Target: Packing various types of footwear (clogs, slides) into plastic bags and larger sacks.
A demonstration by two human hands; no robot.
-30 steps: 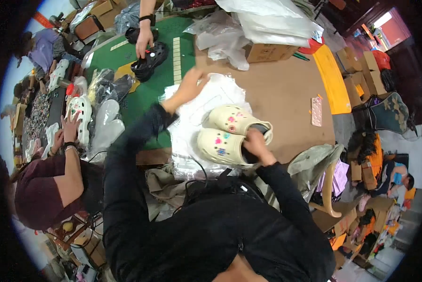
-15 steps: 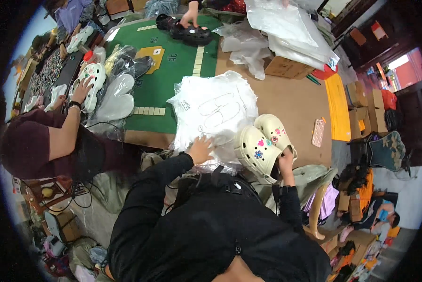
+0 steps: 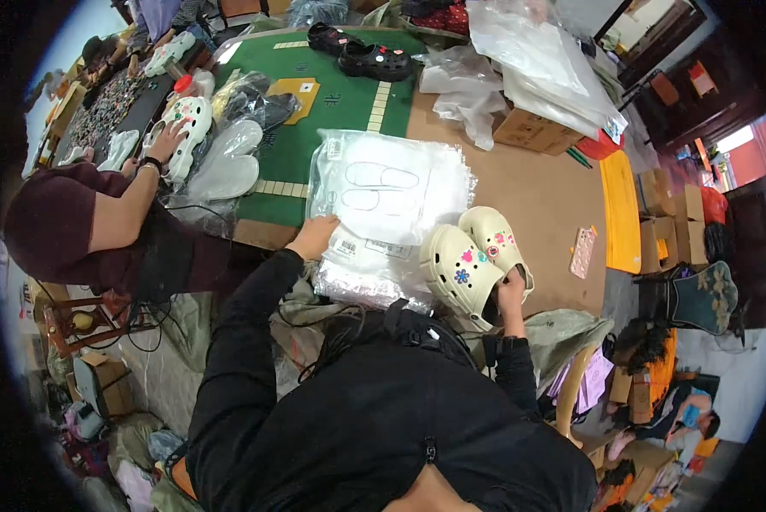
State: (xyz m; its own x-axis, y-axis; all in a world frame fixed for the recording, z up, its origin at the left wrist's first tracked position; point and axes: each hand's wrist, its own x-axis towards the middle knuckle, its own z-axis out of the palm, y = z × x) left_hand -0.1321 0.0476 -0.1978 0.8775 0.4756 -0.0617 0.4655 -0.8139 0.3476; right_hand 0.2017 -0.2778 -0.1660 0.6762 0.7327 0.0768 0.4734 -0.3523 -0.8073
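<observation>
Your left hand [image 3: 318,236] pinches the white bag [image 3: 384,182] mid-frame; right of it, your right hand [image 3: 510,293] grips the cream clogs [image 3: 458,258] heel-end, toes toward upper left

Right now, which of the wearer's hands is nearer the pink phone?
Right: the right hand holds the cream clogs left of the phone; the left hand is farther left, at the edge of the white bags.

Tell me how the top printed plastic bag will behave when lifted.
The top printed plastic bag probably flops, being thin, wrinkled film. It looks light, lying flat with no bulge. Its glossy surface may slide over the bags beneath.
</observation>
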